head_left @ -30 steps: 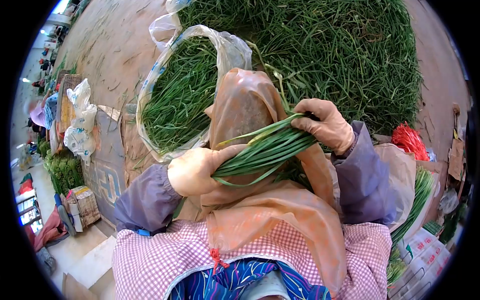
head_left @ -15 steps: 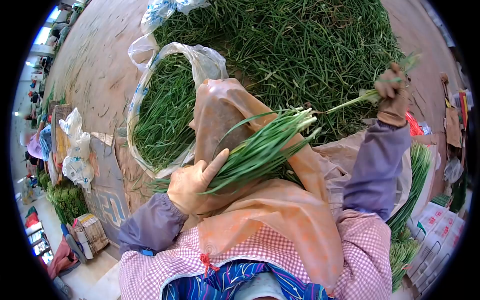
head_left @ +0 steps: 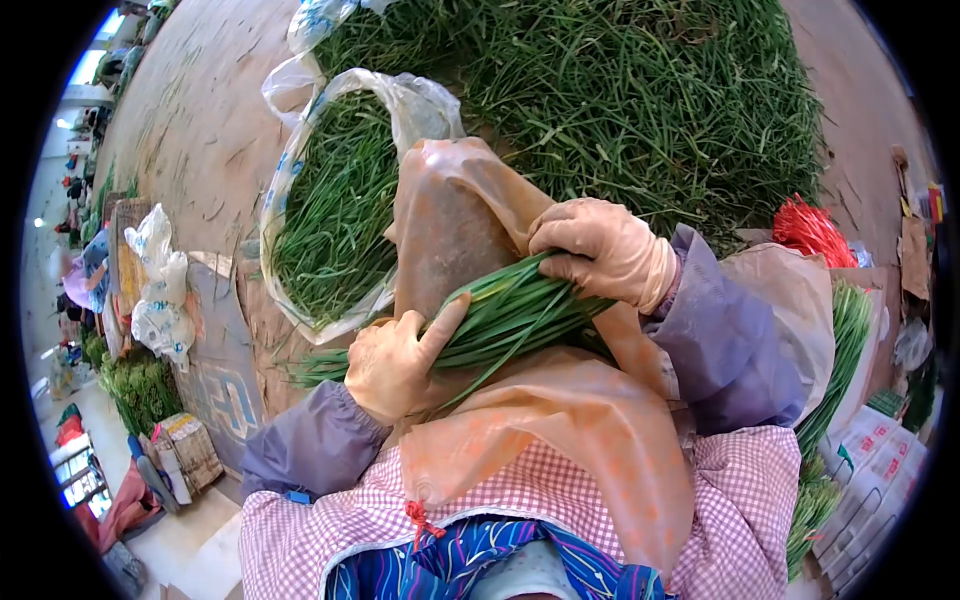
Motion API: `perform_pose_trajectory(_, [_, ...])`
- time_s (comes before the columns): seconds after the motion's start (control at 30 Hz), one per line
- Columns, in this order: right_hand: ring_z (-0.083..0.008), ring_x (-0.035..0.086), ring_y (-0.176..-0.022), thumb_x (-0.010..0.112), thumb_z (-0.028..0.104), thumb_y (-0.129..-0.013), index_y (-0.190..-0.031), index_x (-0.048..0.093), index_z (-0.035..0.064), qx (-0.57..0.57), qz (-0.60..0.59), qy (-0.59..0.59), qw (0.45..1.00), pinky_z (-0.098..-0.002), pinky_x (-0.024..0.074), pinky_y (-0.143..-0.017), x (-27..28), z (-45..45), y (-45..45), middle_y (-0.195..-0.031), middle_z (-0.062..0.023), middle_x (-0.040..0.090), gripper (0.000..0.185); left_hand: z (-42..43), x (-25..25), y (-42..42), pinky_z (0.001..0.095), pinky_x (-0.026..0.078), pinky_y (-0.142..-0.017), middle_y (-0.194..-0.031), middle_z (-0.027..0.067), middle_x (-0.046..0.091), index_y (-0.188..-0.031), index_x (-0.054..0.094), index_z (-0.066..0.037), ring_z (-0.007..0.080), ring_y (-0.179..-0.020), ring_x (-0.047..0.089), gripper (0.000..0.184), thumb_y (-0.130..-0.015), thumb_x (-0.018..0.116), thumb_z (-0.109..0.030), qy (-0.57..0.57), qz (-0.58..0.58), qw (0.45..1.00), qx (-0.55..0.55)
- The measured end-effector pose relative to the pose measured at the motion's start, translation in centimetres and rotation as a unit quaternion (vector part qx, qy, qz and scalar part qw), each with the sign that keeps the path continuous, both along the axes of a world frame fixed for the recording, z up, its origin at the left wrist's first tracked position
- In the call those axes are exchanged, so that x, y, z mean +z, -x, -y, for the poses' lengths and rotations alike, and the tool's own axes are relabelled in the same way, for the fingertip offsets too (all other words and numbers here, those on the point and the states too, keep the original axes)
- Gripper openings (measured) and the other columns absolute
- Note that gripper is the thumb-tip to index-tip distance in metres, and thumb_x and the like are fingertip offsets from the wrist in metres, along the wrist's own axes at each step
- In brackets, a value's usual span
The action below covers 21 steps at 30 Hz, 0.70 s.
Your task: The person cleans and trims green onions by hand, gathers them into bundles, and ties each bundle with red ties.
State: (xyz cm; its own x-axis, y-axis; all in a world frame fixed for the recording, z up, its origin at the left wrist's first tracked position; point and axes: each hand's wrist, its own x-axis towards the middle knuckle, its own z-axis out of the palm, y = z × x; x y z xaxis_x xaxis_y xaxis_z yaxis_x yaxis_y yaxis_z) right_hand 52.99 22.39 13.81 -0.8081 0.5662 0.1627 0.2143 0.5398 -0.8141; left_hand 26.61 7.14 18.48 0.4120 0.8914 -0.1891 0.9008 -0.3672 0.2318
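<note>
A bunch of long flat green chives [head_left: 510,312] lies across my lap, over a translucent orange plastic apron [head_left: 560,410]. My gloved left hand [head_left: 390,365] is wrapped around its leafy end, thumb laid along the top. At the other end my gloved right hand [head_left: 605,250] closes over the bunch, its fingers covering the pale stem ends. A few leaf tips stick out past my left wrist. Just beyond the apron, an open clear plastic bag [head_left: 272,235] holds more chives.
A wide heap of loose chives [head_left: 650,110] covers the floor ahead. Red plastic strands [head_left: 812,232] lie at the right, near bundled chives [head_left: 845,325]. At the left are cardboard [head_left: 215,365], a crumpled plastic bag [head_left: 158,290] and another green pile [head_left: 142,395].
My right hand has come in from the far right, where it held a few stems out over the heap, and now grips the bunch's stem end. My left hand keeps its hold.
</note>
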Motion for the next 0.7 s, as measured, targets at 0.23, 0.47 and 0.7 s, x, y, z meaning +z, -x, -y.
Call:
perform_pose_trajectory(0.23, [-0.0064, 0.056, -0.063, 0.057, 0.015, -0.099, -0.106, 0.059, 0.0042, -0.238, -0.188, 0.313, 0.900, -0.0222, 0.0468, -0.058, -0.7, 2.0, 0.2, -0.069, 0.0016, 0.058, 0.014, 0.8, -1.8, 0.5, 0.0449, 0.047, -0.052, -0.074, 0.0132, 0.053, -0.153, 0.025, -0.015, 0.0315, -0.061, 0.059, 0.105, -0.067, 0.080, -0.041, -0.044, 0.107, 0.992, 0.049])
perform_pose_trajectory(0.47, [-0.0043, 0.039, -0.046, 0.058, 0.020, -0.098, -0.102, 0.064, 0.0043, -0.399, -0.346, 0.353, 0.772, -0.0198, 0.0321, -0.044, -2.2, -2.7, -5.6, -0.058, 0.0046, 0.050, 0.017, 1.3, -1.8, 0.7, 0.0454, 0.049, -0.054, -0.083, 0.0141, 0.054, -0.149, 0.035, -0.032, 0.0312, -0.063, 0.059, 0.092, -0.068, 0.079, -0.041, -0.021, 0.028, 0.999, 0.018])
perform_pose_trajectory(0.7, [-0.0265, 0.063, -0.100, 0.072, 0.005, -0.079, -0.116, 0.063, 0.0053, -0.307, 0.053, -0.169, 0.935, -0.0374, 0.0506, -0.090, 0.1, -1.0, -6.3, -0.104, -0.0129, 0.067, 0.039, 1.0, -1.1, -0.1, 0.0433, 0.049, -0.055, -0.084, 0.0137, 0.054, -0.150, 0.033, -0.031, 0.0299, -0.063, 0.059, 0.094, -0.068, 0.078, -0.034, -0.008, 0.024, 0.999, 0.027])
